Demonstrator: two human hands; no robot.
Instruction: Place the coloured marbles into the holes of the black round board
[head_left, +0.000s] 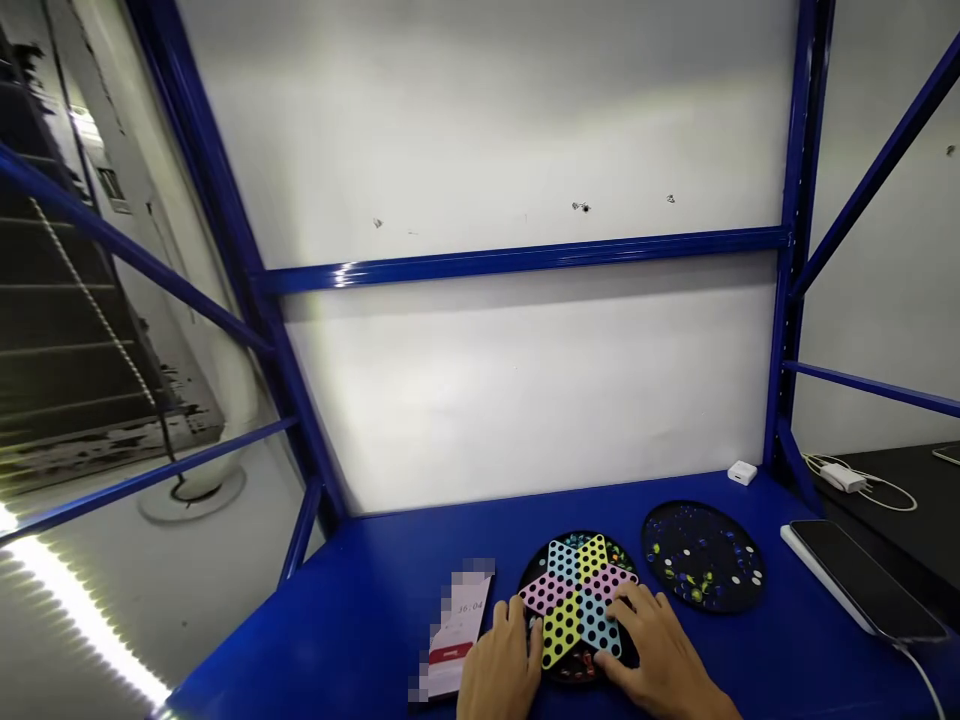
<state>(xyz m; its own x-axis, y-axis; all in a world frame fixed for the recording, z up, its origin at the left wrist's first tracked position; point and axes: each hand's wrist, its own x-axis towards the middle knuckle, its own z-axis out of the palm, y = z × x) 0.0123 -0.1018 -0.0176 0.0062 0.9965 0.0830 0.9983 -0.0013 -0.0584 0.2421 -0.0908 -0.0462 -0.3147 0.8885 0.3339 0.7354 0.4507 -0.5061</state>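
Note:
A star-shaped Chinese checkers board (564, 603), with black holes and yellow, pink and light blue sections, lies over a round black tray (525, 572). Small coloured pieces show in the tray around the star's points. My left hand (501, 660) is at the left side of the board, its thumb and fingers closed about the edge near the pink and lower yellow points. On the right, my right hand (660, 645) has its fingers over the pink and blue points and its thumb at the lower blue tip. Both palms are turned down, so the undersides of the fingers are hidden.
A phone (459, 635) lies left of the board. Another round black tray (705, 555) holds scattered yellow, blue and white pieces. At right, a dark-screened phone (862, 575) rests on a white block with a cable. A small white box (742, 472) stands near blue frame posts.

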